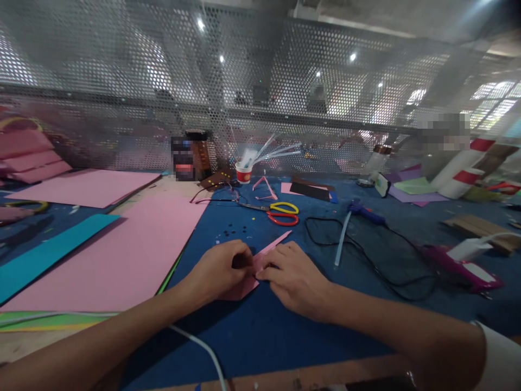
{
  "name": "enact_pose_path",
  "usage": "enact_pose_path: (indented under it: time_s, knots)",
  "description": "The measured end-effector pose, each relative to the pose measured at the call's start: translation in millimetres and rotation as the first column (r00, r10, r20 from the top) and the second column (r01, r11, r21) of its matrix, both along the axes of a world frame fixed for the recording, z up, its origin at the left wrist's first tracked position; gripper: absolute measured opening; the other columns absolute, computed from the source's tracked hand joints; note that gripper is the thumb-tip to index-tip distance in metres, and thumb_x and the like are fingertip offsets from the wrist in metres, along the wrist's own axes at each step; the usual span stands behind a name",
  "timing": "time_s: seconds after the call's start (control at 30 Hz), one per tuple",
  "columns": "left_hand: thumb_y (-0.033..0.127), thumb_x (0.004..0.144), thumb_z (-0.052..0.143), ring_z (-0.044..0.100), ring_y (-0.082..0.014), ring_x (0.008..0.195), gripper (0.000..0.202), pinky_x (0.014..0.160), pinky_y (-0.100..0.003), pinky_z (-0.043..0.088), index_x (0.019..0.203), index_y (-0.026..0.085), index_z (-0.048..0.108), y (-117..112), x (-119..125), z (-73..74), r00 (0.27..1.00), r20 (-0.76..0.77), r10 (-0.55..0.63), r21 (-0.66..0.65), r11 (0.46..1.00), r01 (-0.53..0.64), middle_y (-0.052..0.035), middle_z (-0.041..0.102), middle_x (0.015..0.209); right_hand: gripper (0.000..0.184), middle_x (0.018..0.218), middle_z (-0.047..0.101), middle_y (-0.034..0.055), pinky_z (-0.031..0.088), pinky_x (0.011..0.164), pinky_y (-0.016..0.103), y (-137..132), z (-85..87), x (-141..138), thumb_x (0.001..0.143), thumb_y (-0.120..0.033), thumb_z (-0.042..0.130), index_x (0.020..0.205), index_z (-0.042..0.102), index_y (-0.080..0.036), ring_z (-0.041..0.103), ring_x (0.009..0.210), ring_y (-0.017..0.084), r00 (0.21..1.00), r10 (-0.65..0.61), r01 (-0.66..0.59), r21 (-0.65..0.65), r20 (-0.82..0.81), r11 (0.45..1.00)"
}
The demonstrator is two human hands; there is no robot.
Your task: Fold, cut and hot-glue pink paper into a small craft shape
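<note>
A narrow piece of pink paper [240, 291] lies on the blue table between my hands, with a thin end pointing away to the right. My left hand [222, 266] is closed, its thumb and fingertips pinching the paper from the left. From the other side, my right hand [295, 277] has its fingers bent and gripping the same paper. The fingertips of both hands meet at its middle and hide part of it. Just beyond lie scissors [284, 219] with one red and one yellow handle, and several small black bits [234, 230].
Large pink sheets [118, 250] and a teal strip [52, 250] cover the left. A blue glue gun [368, 213] with its black cord lies right, near a magenta power strip [464, 269]. A paper cup [243, 174] and eyeglasses [215, 196] stand farther back, before a perforated metal screen [142, 125].
</note>
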State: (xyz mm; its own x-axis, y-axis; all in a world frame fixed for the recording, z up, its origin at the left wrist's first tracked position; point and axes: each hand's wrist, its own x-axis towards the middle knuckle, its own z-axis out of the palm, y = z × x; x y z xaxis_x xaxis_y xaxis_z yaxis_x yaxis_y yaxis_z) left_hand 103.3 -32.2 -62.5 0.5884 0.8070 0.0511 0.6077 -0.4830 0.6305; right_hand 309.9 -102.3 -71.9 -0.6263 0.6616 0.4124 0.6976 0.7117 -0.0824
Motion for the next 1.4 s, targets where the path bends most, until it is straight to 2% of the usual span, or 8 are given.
enact_pose_path:
  time_s: [0.3,0.47,0.97,1.1,1.23,1.3,1.4]
  knots:
    - [0.031,0.078,0.063,0.061,-0.0163,0.069,0.009,0.060,-0.025,0.041,0.080,0.023,0.065,-0.5,-1.2,-1.2,1.000,0.021,0.007,-0.013,1.000,-0.007,0.0016,0.069,0.076,0.024,0.097,0.066,0.0059,0.035,0.083,0.040,-6.4,3.2,6.0,0.093,-0.013,0.052,0.111,0.065,-0.019,0.050,0.094,0.022,0.998,0.034,-0.034,-0.004,0.058,0.999]
    - [0.039,0.080,0.063,0.060,-0.0156,0.065,0.016,0.057,-0.025,0.040,0.079,0.023,0.064,-0.6,0.0,-1.6,0.999,0.041,0.005,-0.022,1.000,-0.004,0.0019,0.068,0.072,0.022,0.090,0.066,0.0062,0.035,0.081,0.040,-8.0,5.0,8.6,0.092,-0.014,0.052,0.108,0.065,-0.019,0.051,0.090,0.022,0.996,0.043,-0.045,0.029,0.079,0.999]
    - [0.024,0.075,0.063,0.061,-0.0158,0.067,0.005,0.058,-0.025,0.040,0.079,0.023,0.065,1.5,-0.1,-2.1,0.999,0.028,0.023,-0.052,0.998,-0.022,0.0030,0.068,0.072,0.016,0.085,0.063,0.0056,0.033,0.076,0.039,-4.8,4.6,9.7,0.091,-0.015,0.050,0.096,0.064,-0.018,0.048,0.084,0.022,0.987,0.068,-0.077,0.056,0.147,0.995]
    - [0.023,0.075,0.062,0.061,-0.0153,0.066,0.006,0.057,-0.025,0.039,0.079,0.023,0.066,0.7,-0.5,2.3,1.000,0.024,0.012,-0.044,0.999,-0.011,0.0033,0.068,0.072,0.018,0.091,0.063,0.0066,0.034,0.079,0.038,-4.5,3.0,11.3,0.089,-0.013,0.051,0.100,0.064,-0.017,0.049,0.087,0.022,0.993,0.069,-0.073,0.038,0.099,0.997]
    - [0.023,0.077,0.060,0.061,-0.0155,0.065,0.006,0.057,-0.025,0.039,0.079,0.022,0.066,1.4,-1.3,2.4,1.000,0.024,0.017,-0.046,0.999,-0.016,0.0028,0.068,0.071,0.028,0.098,0.063,0.0071,0.035,0.081,0.037,-4.4,2.7,11.4,0.089,-0.011,0.050,0.115,0.061,-0.016,0.050,0.092,0.021,0.998,0.053,-0.054,0.012,0.022,0.998]
    - [0.023,0.076,0.060,0.061,-0.0155,0.066,0.007,0.058,-0.024,0.039,0.080,0.022,0.066,2.8,-2.1,-0.2,1.000,0.031,0.004,-0.040,0.999,-0.003,0.0028,0.068,0.072,0.032,0.100,0.063,0.0068,0.034,0.081,0.037,-4.4,3.9,10.6,0.090,-0.011,0.050,0.121,0.059,-0.018,0.050,0.093,0.021,0.999,0.045,-0.045,0.001,0.028,0.999]
    - [0.023,0.075,0.061,0.061,-0.0155,0.066,0.008,0.058,-0.024,0.040,0.081,0.022,0.066,5.1,-3.0,-4.0,0.999,0.046,-0.015,-0.048,0.999,0.017,0.0034,0.067,0.072,0.031,0.102,0.061,0.0069,0.033,0.078,0.037,-4.5,6.2,8.9,0.090,-0.014,0.052,0.120,0.060,-0.019,0.049,0.092,0.022,0.995,0.034,-0.033,-0.011,0.095,0.999]
